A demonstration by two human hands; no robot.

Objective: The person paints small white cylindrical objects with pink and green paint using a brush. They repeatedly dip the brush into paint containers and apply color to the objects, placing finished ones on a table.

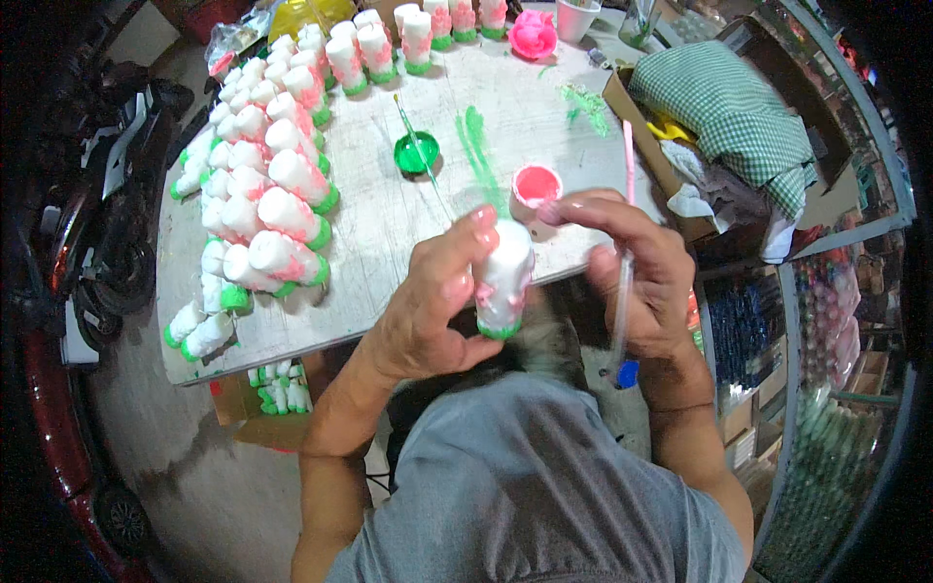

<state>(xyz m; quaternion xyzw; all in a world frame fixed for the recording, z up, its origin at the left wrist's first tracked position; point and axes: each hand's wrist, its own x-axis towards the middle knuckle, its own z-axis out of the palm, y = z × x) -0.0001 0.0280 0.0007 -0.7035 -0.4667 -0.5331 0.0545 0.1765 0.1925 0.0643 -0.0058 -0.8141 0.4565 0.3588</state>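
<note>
My left hand (428, 291) grips a white candle (505, 262) between thumb and fingers, tilted over the near edge of the table. Its base is green and pink patches mark its raised side. Pink paint stains the fingertips. My right hand (646, 272) is curled around a thin pale stick (622, 301), probably a brush, with a pink upper end and a blue piece at the lower end. A paint-coated right fingertip is by the rim of a small cup of pink paint (537, 185). The candle is slightly blurred.
Several painted candles (292, 175) stand and lie across the table's left and back. A green paint dish (416, 154) has a brush (403, 115) across it. Pink material (533, 37) sits at the back. Right stands a box (637, 136) with checked cloth (729, 107); below left, another box (248, 400) holds candles.
</note>
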